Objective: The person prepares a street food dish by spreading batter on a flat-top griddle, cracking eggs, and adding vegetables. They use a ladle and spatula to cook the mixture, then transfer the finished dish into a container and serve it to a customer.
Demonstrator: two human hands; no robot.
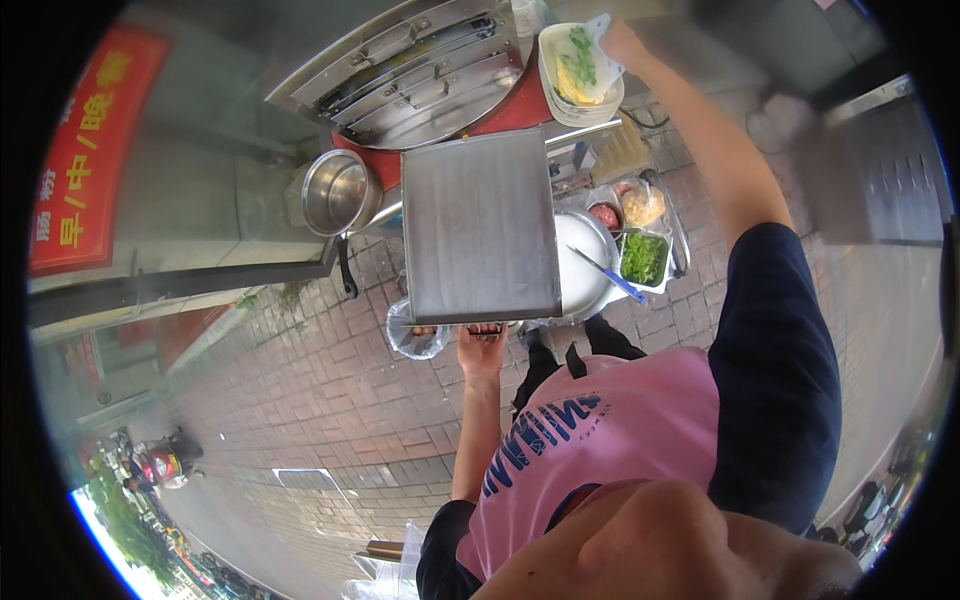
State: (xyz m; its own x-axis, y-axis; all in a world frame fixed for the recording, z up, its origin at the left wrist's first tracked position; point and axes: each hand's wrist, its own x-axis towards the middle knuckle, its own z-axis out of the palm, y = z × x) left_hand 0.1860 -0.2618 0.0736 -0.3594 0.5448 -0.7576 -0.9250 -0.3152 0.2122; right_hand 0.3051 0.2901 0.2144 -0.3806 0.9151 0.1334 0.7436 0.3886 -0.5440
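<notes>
My left hand (pixel 482 352) grips the front handle of a flat rectangular metal tray (pixel 480 225), palm upward. The tray is level, and its surface looks bare and streaked. At the far right my right hand (pixel 626 45) holds a white plastic scraper (pixel 601 30) against food on a plate. That food shows leafy greens (pixel 581 56) and yellow egg (pixel 571 90). It lies on the top plate of a stack of pale plates (pixel 586 120). Behind the tray stands a stainless drawer steamer (pixel 427 82) with several handled drawers.
A saucepan (pixel 339 191) stands left of the tray. At right, a blue-handled knife (pixel 611 277) rests across a round basin of white liquid (pixel 577 262). Chopped greens (pixel 643 256) and minced meat (pixel 604 216) sit in containers alongside. A lined bin (pixel 414 330) is below left.
</notes>
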